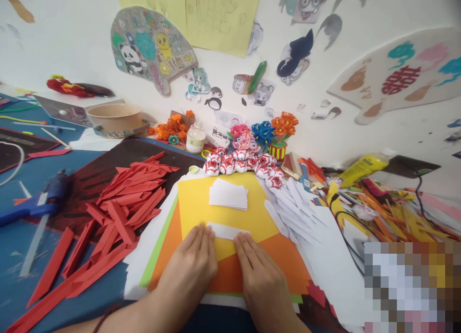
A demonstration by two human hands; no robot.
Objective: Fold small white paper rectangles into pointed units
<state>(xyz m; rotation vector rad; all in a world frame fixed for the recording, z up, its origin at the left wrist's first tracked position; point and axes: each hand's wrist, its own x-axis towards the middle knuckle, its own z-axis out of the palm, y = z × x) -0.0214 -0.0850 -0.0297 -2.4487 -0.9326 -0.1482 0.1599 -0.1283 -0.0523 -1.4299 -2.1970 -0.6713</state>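
A folded white paper strip point(226, 231) lies crosswise on a sheet of yellow paper point(194, 193). My left hand point(196, 256) is closed on its left end, fingers bent and pressed together. At the other end my right hand point(261, 270) has its fingers together, tips pressing the paper; the thumbs are hidden. Just beyond the strip sits a small stack of white paper pieces point(228, 194). Orange paper point(284, 261) shows beneath the yellow sheet, with green and white sheets under it.
Red folded strips point(126, 198) are heaped at left, near a blue glue gun point(39, 201). White folded strips point(298, 210) lie at right. Red-and-white folded paper pieces point(240, 165) line the back, before small craft flowers point(262, 132) and a bottle point(196, 138). A black cable point(347, 241) runs at right.
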